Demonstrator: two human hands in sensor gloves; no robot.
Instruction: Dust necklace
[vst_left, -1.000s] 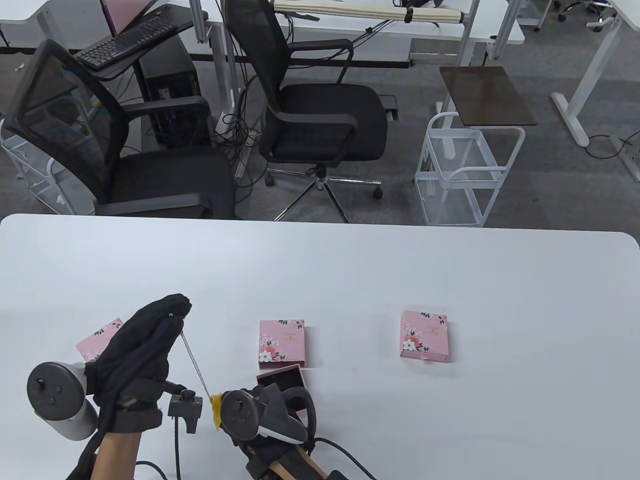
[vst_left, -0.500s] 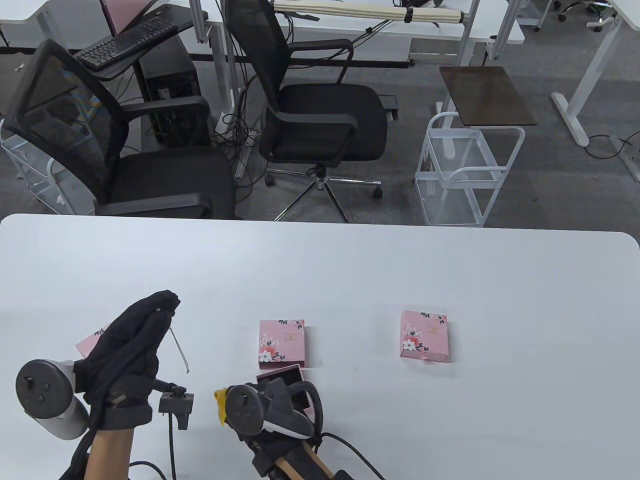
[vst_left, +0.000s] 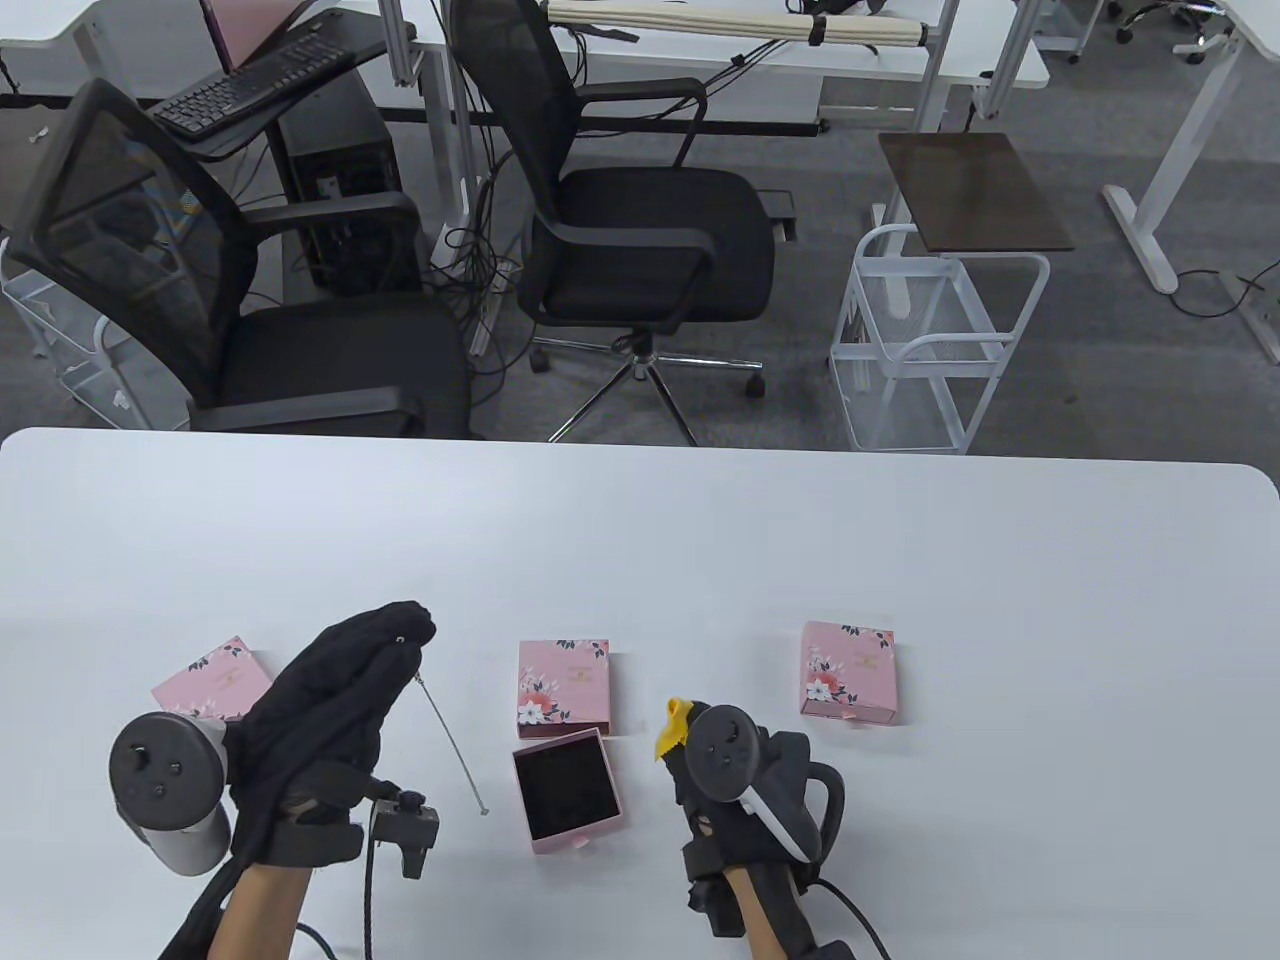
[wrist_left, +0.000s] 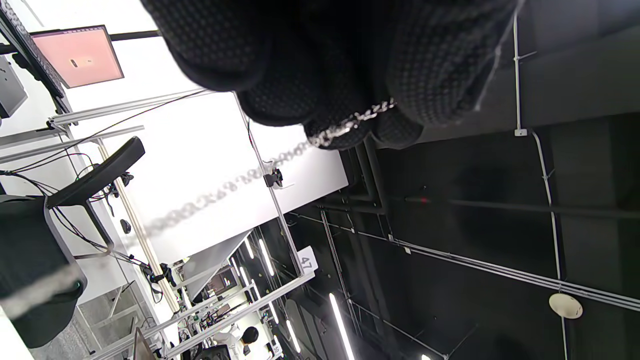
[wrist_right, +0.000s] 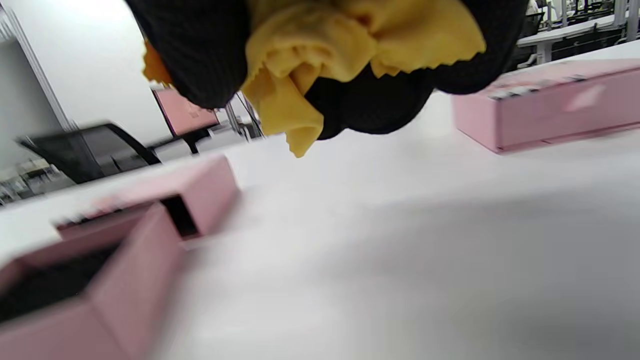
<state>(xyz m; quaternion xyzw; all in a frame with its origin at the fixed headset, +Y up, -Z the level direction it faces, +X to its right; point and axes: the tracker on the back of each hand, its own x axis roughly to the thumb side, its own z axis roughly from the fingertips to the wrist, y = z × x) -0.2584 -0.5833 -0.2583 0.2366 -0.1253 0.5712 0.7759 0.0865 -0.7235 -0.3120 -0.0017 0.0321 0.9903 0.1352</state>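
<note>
Up above the white table (vst_left: 700, 540), the left hand (vst_left: 330, 700) pinches one end of a thin silver necklace (vst_left: 452, 740) between its fingertips. The chain hangs slanting down toward the table, its lower end just left of an open pink tray (vst_left: 568, 788) with a dark lining. In the left wrist view the links show sharply only at the fingertips (wrist_left: 345, 125); farther along the chain blurs out, and whether its tip touches the table cannot be told.

The right hand (vst_left: 730, 790) is curled around a bunched yellow cloth (vst_left: 672, 728). From above only a corner of the cloth sticks out past the tracker, which hides the fingers; the right wrist view shows the folds squeezed between dark gloved fingers (wrist_right: 200, 55), though the picture is smeared.

Three pink floral boxes lie on the table: one (vst_left: 212, 680) partly behind the left hand, one (vst_left: 563, 688) just behind the open tray, one (vst_left: 848, 672) just right of the right hand.
</note>
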